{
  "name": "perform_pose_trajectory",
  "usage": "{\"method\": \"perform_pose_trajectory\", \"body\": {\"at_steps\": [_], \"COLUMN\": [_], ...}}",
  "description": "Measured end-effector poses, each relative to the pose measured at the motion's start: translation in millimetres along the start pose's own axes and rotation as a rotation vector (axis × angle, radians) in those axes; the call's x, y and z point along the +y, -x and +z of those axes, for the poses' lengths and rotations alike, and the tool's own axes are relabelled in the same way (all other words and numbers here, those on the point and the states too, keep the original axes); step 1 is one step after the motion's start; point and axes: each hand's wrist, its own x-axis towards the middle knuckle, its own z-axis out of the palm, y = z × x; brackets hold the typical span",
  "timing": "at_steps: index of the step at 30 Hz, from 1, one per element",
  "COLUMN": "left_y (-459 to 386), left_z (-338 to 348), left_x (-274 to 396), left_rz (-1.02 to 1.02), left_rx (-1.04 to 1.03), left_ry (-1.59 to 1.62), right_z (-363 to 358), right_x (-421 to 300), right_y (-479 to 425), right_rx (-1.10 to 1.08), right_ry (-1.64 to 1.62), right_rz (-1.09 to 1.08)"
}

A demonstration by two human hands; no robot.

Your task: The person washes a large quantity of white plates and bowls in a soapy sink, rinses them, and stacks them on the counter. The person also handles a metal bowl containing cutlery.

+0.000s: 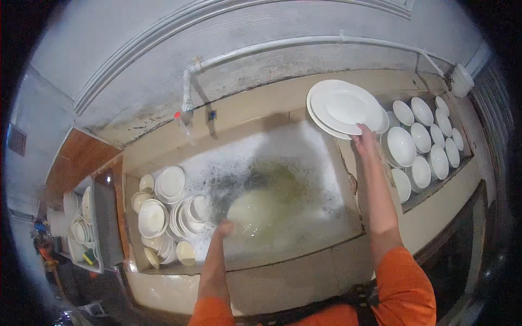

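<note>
My right hand (pixel 364 139) grips the near rim of a few stacked white oval plates (pixel 342 106), raised over the ledge between two basins. At the edge of the soapy water (pixel 281 163), my left hand (pixel 226 228) touches or holds a pale round plate (pixel 253 212) lying under the surface; its fingers are partly hidden by the water. Left of that hand, white bowls and dishes (pixel 153 219) are heaped in the same basin. In the right basin, many white bowls (pixel 401 146) stand tilted in rows.
A white pipe (pixel 269 47) runs along the wall to a tap (pixel 186 116) above the sink's back left. The tiled sink rim (pixel 163 289) lies in front. At far left a white tub (pixel 98 261) holds dishes and a sponge (pixel 89 256). More stacked bowls (pixel 462 80) stand at the back right corner.
</note>
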Motion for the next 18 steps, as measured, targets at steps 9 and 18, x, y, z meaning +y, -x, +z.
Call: {"method": "perform_pose_trajectory", "body": {"at_steps": [9, 18], "left_y": [155, 191], "left_z": [3, 32], "left_x": [213, 361], "left_rz": [0.254, 0.509], "left_rx": [0.454, 0.662], "left_ry": [-0.330, 0.551], "right_z": [-28, 47], "right_x": [5, 65], "right_y": [-19, 182], "right_rx": [0.004, -0.431], "right_ry": [1.005, -0.060], "right_rz": [-0.067, 0.234]}}
